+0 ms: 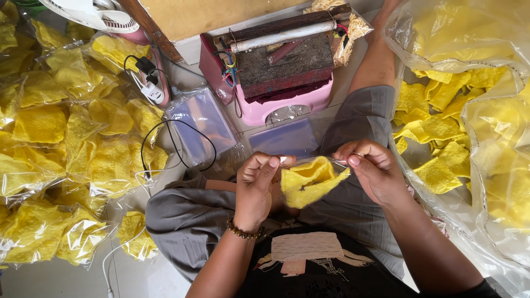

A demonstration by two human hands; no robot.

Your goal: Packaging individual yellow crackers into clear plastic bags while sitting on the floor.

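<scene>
My left hand (255,187) and my right hand (374,168) each pinch one top corner of a small clear plastic bag (312,165) that hangs between them over my lap. Yellow crackers (307,182) fill the bag. The bag's mouth is stretched flat between my fingertips. A bead bracelet (243,232) circles my left wrist. Just beyond my hands lies a stack of empty clear bags (202,124), and past it a pink heat sealer (287,63) with a dark worn top.
Several sealed packets of yellow crackers (66,143) are heaped at the left. A large clear sack of loose yellow crackers (464,110) lies open at the right. A black cable (176,143) and a white plug (154,91) run beside the sealer. A fan (94,14) stands at the top left.
</scene>
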